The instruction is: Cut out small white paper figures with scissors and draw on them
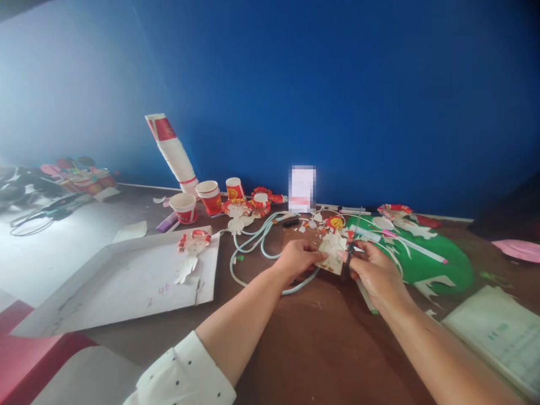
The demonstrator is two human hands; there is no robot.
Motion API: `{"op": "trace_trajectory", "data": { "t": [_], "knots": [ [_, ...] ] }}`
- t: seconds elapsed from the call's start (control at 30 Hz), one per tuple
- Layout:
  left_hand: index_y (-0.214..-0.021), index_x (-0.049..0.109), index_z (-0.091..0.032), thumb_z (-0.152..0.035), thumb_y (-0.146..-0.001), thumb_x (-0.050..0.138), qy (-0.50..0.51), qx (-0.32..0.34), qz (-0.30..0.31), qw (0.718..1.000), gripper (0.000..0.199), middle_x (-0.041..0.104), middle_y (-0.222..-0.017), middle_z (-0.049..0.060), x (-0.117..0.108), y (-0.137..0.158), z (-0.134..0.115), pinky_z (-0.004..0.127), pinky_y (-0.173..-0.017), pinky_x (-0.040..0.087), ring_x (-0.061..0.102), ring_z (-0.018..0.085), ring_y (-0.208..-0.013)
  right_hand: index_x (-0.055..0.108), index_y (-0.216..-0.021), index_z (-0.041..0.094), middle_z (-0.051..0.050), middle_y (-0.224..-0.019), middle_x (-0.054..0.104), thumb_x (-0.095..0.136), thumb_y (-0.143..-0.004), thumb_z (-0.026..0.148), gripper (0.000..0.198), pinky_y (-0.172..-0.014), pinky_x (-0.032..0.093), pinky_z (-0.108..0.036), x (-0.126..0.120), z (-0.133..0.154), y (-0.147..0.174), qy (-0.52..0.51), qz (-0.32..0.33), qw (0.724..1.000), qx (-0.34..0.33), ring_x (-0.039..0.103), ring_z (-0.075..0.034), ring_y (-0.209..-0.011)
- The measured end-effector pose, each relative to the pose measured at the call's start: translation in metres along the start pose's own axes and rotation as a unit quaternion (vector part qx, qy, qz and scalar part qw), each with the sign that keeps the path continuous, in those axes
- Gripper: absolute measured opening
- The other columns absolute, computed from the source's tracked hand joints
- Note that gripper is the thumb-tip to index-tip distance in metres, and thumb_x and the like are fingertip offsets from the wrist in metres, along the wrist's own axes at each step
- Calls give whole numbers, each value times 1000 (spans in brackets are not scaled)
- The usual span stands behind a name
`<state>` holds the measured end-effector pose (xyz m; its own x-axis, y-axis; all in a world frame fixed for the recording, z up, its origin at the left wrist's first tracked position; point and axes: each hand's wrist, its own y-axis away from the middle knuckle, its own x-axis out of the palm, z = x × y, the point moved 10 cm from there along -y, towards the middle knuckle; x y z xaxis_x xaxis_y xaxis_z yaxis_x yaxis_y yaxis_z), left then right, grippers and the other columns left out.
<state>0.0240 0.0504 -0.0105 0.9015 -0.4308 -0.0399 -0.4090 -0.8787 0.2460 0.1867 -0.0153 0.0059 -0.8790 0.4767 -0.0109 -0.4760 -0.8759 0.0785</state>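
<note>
A piece of white paper with a partly cut outline point(332, 256) is pinched between the thumb and fingers of my left hand point(300, 257). My right hand point(374, 270) grips a pair of scissors point(350, 251), whose blades point up and away beside the paper's right edge. Small white and red paper scraps point(310, 223) lie just beyond the paper. Under and behind my right hand is a green round mat point(451, 264) with more scraps and a pink-and-white pen point(426, 251) on it.
Paper cups point(208, 197) and a tall leaning cup stack point(175, 154) stand at the back left. A white board point(139, 281) carries a paper figure with a red ruffle point(194, 244). A pale coiled cable point(253, 247) lies beyond my left hand. At the right is a notebook point(498, 326).
</note>
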Motion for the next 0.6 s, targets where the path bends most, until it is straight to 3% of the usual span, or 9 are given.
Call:
{"op": "trace_trajectory", "data": {
  "t": [0.2, 0.6],
  "knots": [
    [-66, 64, -15, -39, -57, 81, -14, -5, -1, 1000, 30, 55, -55, -1, -2, 0, 1, 21, -50, 37, 45, 9, -49, 62, -97, 20, 3, -68, 64, 82, -56, 28, 46, -39, 35, -21, -2, -1, -1, 10, -2, 1000, -10, 48, -9, -47],
    [-65, 67, -16, -45, -59, 78, -54, -2, -7, 999, 32, 53, -50, 0, -4, -1, 5, 22, -46, 35, 44, 10, -47, 63, -99, 20, 0, -74, 68, 82, -56, 28, 48, -38, 37, -21, -3, -3, -2, 23, -11, 1000, -2, 53, -11, -49]
  ]
}}
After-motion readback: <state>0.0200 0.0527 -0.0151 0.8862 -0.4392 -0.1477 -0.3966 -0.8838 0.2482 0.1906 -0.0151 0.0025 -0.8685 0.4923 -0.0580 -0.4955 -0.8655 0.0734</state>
